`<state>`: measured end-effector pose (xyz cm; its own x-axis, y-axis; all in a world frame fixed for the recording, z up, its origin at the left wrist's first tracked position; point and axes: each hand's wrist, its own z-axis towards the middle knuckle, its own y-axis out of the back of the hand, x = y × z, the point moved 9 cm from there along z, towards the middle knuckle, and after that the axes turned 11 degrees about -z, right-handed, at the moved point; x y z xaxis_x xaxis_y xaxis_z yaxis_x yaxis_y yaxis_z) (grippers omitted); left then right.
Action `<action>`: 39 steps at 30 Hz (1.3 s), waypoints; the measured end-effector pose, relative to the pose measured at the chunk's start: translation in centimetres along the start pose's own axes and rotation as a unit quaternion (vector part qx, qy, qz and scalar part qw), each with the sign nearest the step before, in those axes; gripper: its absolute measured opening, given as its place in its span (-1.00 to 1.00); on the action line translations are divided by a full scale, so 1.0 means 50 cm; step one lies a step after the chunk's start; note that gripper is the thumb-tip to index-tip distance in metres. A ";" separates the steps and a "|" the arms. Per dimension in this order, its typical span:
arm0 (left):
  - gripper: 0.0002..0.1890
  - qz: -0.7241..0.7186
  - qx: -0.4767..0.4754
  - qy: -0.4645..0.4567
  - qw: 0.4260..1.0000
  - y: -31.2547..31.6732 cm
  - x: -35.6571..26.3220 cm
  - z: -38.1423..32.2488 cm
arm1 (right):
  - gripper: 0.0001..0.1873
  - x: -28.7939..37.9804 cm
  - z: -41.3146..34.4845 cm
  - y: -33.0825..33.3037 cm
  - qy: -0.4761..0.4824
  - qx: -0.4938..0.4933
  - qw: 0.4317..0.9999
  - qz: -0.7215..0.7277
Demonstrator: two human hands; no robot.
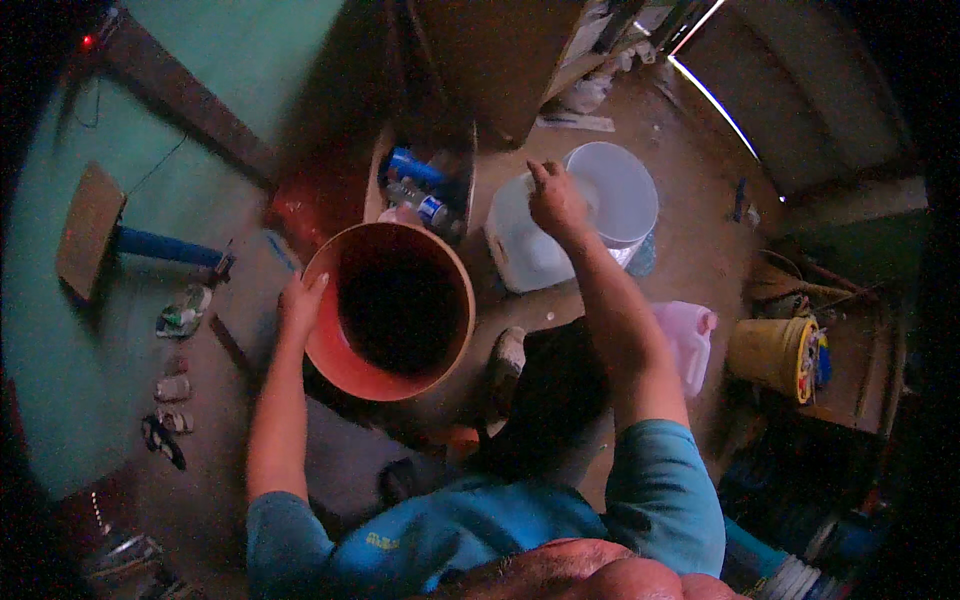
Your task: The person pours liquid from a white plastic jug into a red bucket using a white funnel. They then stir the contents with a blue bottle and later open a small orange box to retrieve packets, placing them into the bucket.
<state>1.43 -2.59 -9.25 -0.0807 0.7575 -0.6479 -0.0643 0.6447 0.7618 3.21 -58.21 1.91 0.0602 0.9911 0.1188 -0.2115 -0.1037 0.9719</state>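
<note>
My left hand [302,296] grips the rim of a large reddish-orange round tub [322,341] at its left side. The tub's inside is very dark, so its contents cannot be made out. To the right, my right hand [553,196] is raised over a translucent white plastic container [514,240], fingers curled and pointing forward. Whether it pinches something small cannot be told. Just right of that hand stands a round translucent bucket [626,195].
A box with plastic bottles [431,210] stands beyond the tub. On the right are a pinkish plastic jug [686,337] and a yellow bucket [769,356] with things in it. Shoes [161,439] and a bottle [186,309] lie at the left wall.
</note>
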 end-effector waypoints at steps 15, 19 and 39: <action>-0.44 -0.049 0.053 0.038 0.997 0.006 -0.085 -0.023 | -0.51 -0.030 -0.005 -0.033 -0.030 0.040 0.998 -0.042; -0.43 -0.062 0.085 0.062 0.992 -0.005 -0.071 -0.018 | -0.44 -0.019 -0.007 0.006 -0.074 0.067 0.994 -0.044; -0.55 -0.125 0.075 0.031 0.989 -0.043 -0.017 0.001 | -0.46 -0.054 -0.021 0.002 -0.105 0.110 0.987 -0.056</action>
<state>1.70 -4.61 -10.37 -0.1415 0.5681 -0.8107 0.0588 0.8223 0.5660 2.02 -60.80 1.50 0.2774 0.9604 0.0245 0.0235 -0.0323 0.9992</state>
